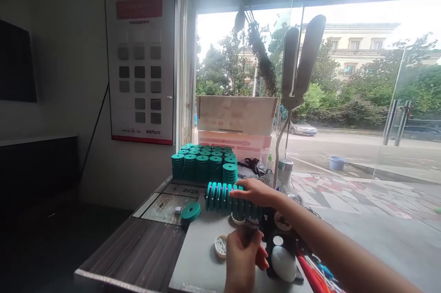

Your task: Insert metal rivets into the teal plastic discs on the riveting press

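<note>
Row of teal discs (223, 196): lined up side by side on edge, mid-surface; small white dots show along the rims and magenta bits between some discs.
Right hand (253, 192): reaches in from the right, fingers stretched over the top of the row towards its right end, touching the rims; whether they squeeze, I cannot tell.
Left hand (241, 256): at the near edge of the surface, just in front of the row, fingers curled closed round a dark object (248, 230) mostly hidden; something red (263, 258) shows beside them.
Loose discs (190, 211): teal, left of the row, just beside a small white box (178, 210).
Near dish (220, 246): round, holding small white pieces, left of the left hand.
Second dish (237, 219): just under the row, partly covered; contents unclear.
Disc stacks (203, 166): teal, upright, crowded at the surface's far left corner.
White oval piece (284, 263): right of the left hand, near edge.
Surface (138, 251): dark wood grain bare at the near left corner.
</note>
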The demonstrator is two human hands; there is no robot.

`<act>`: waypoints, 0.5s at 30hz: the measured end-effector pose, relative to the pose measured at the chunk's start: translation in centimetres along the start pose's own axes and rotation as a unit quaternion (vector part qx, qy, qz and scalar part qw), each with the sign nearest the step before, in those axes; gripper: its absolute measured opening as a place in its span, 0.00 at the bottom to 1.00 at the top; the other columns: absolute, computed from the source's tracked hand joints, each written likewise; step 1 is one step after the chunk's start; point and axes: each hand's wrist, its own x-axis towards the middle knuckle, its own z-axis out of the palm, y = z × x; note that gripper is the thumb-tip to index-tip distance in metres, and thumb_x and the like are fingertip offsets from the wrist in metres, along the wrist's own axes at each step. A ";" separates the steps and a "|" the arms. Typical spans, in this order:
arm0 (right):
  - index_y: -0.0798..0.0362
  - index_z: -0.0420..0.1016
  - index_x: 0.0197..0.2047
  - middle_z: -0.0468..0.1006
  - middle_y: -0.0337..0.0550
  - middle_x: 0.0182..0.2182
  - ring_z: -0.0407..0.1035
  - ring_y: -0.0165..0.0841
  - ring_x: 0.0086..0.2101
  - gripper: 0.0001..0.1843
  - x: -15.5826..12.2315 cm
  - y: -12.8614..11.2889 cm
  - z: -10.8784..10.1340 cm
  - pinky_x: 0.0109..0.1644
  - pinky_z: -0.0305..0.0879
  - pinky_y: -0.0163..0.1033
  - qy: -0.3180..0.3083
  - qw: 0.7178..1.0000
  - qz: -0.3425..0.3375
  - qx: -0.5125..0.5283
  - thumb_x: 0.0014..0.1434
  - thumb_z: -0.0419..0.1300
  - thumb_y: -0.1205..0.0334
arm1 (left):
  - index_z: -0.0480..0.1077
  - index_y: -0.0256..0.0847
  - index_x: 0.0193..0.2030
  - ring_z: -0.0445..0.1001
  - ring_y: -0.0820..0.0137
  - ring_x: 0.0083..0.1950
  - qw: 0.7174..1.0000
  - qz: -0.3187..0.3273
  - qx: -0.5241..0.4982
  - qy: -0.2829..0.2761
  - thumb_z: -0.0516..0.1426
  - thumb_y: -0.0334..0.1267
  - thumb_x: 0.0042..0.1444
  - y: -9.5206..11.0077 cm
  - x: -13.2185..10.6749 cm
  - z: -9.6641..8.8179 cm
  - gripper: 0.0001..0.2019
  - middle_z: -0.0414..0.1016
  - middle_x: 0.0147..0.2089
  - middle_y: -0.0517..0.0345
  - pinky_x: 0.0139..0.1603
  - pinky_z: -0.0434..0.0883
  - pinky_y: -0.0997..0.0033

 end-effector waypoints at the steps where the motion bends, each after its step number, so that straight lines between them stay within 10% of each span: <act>1: 0.54 0.70 0.33 0.71 0.43 0.29 0.64 0.34 0.31 0.25 0.0 -0.1 -0.1 0.35 0.55 0.36 -0.001 1.000 0.001 0.003 0.55 0.49 0.39 | 0.62 0.37 0.23 0.55 0.79 0.11 1.000 0.006 0.026 -0.005 0.58 0.57 0.39 -0.4 0.1 -0.1 0.22 0.60 0.12 0.64 0.13 0.52 0.78; 10: 0.54 0.62 0.25 0.59 0.34 0.20 0.53 0.26 0.23 0.28 1.0 1.4 -0.5 0.26 0.47 0.33 -0.070 0.993 0.010 0.091 0.50 0.48 0.35 | 0.61 0.38 0.16 0.54 0.79 0.10 0.984 0.005 0.178 0.009 0.55 0.32 0.48 -2.3 5.1 -0.7 0.12 0.56 0.08 0.68 0.12 0.50 0.78; 15: 0.55 0.60 0.22 0.54 0.33 0.19 0.48 0.24 0.21 0.30 2.1 2.5 -0.5 0.23 0.45 0.33 -0.135 0.979 0.006 0.150 0.49 0.47 0.32 | 0.64 0.34 0.26 0.60 0.80 0.18 0.989 -0.013 0.143 0.041 0.54 0.34 0.56 -3.2 9.0 0.3 0.09 0.62 0.19 0.68 0.20 0.62 0.79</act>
